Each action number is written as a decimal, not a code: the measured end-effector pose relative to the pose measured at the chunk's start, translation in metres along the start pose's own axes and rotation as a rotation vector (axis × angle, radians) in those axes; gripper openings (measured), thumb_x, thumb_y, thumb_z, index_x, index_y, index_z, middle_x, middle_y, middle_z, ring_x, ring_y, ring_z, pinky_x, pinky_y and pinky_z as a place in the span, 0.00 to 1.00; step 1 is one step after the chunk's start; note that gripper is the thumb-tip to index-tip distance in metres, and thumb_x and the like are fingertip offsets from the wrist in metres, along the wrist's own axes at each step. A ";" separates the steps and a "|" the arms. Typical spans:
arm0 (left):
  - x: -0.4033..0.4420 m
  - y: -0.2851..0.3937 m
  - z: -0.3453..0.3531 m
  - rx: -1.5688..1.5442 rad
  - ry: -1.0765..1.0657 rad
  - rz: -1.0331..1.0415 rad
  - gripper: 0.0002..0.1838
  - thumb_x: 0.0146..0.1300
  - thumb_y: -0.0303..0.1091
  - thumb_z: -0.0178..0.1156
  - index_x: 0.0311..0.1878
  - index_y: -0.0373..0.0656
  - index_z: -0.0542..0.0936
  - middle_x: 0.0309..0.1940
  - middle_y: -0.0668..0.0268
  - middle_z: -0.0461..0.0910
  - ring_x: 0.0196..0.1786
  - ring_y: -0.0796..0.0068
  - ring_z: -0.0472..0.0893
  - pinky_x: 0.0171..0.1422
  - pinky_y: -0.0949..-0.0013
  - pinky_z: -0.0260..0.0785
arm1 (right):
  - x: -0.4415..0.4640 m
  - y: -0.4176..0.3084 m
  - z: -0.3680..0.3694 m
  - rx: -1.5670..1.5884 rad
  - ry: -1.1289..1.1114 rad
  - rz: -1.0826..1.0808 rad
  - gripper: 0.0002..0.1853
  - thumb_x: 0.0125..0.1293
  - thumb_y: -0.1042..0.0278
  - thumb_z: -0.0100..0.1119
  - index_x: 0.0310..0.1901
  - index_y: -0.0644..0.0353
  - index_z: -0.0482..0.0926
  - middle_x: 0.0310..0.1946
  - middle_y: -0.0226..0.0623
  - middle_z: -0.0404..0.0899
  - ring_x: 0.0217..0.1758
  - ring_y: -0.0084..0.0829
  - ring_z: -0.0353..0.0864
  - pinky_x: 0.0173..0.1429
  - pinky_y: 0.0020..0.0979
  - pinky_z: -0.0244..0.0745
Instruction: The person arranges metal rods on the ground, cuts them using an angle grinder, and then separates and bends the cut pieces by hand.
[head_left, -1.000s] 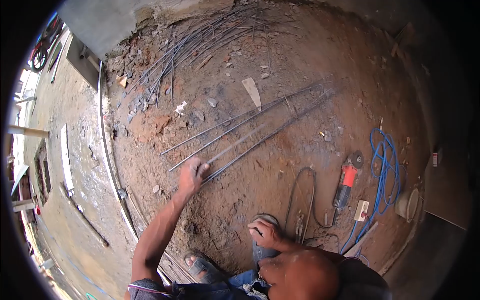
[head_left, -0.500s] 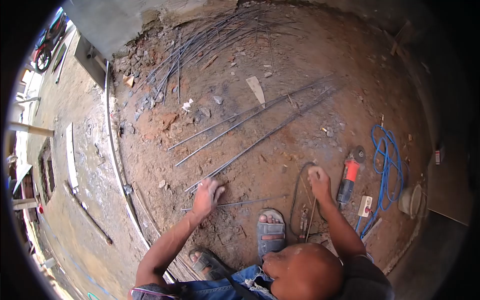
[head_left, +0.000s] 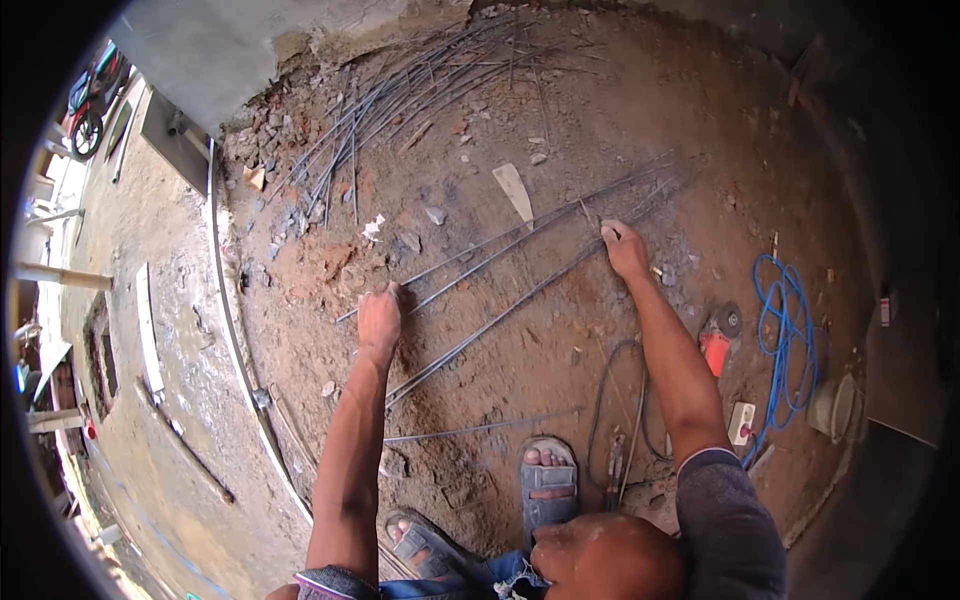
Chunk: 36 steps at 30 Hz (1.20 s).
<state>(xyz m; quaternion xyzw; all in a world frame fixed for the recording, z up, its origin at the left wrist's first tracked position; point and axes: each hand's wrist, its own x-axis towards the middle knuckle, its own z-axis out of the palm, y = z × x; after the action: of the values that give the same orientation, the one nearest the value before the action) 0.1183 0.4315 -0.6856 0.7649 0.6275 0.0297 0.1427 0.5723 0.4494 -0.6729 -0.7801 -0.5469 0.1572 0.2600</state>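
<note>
Several long thin metal rods (head_left: 480,333) lie slantwise on the dirt floor. My left hand (head_left: 380,312) is closed at the lower left ends of the upper rods; its fingertips are hidden, and a rod end pokes out to its left. Farther right, my right hand (head_left: 622,240) is closed in a pinch beside the right part of the rods, and what it holds is too small to make out. One separate rod (head_left: 480,430) rests nearer my sandalled feet. A pale flat offcut (head_left: 514,195) lies just above the rods.
A heap of thin rods (head_left: 400,90) lies by the wall. At the right are a red angle grinder (head_left: 716,350), a blue cord (head_left: 785,340), a socket block (head_left: 741,423) and a bucket (head_left: 832,405). Pliers (head_left: 614,462) and a dark cable (head_left: 600,390) are near my right foot.
A rod now lies near my feet, apart from the others. My left hand has moved up and left to the upper rods. My right hand has reached forward from near my knee to the rods.
</note>
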 end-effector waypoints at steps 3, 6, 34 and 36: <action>0.000 0.007 -0.003 -0.009 -0.036 -0.017 0.12 0.64 0.28 0.47 0.48 0.41 0.76 0.42 0.54 0.79 0.48 0.51 0.78 0.54 0.52 0.67 | -0.002 -0.001 0.000 0.010 0.004 0.021 0.14 0.65 0.57 0.58 0.47 0.54 0.83 0.42 0.45 0.84 0.47 0.45 0.83 0.52 0.36 0.75; 0.002 0.000 0.021 -0.076 0.312 0.025 0.08 0.62 0.29 0.51 0.42 0.42 0.78 0.37 0.52 0.79 0.41 0.48 0.79 0.47 0.51 0.69 | -0.003 -0.002 -0.001 0.007 -0.053 0.073 0.14 0.66 0.57 0.56 0.47 0.52 0.82 0.42 0.48 0.83 0.49 0.50 0.81 0.53 0.42 0.74; -0.024 -0.011 0.008 -0.242 0.432 -0.023 0.05 0.62 0.30 0.58 0.36 0.38 0.74 0.33 0.52 0.79 0.36 0.49 0.78 0.42 0.55 0.70 | -0.224 0.093 -0.141 -0.512 0.281 0.242 0.44 0.57 0.62 0.68 0.69 0.71 0.54 0.67 0.62 0.59 0.72 0.55 0.57 0.74 0.45 0.52; -0.048 0.024 -0.021 -0.355 0.433 -0.017 0.06 0.63 0.29 0.59 0.35 0.38 0.72 0.30 0.53 0.77 0.32 0.53 0.78 0.40 0.58 0.70 | -0.245 0.140 -0.141 -0.561 0.245 0.281 0.46 0.53 0.56 0.71 0.67 0.72 0.58 0.64 0.64 0.63 0.69 0.56 0.61 0.71 0.45 0.57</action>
<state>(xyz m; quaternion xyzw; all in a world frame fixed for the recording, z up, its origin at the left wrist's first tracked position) 0.1263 0.3847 -0.6534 0.6986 0.6347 0.3005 0.1374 0.6691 0.1498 -0.6482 -0.9021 -0.4207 -0.0599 0.0747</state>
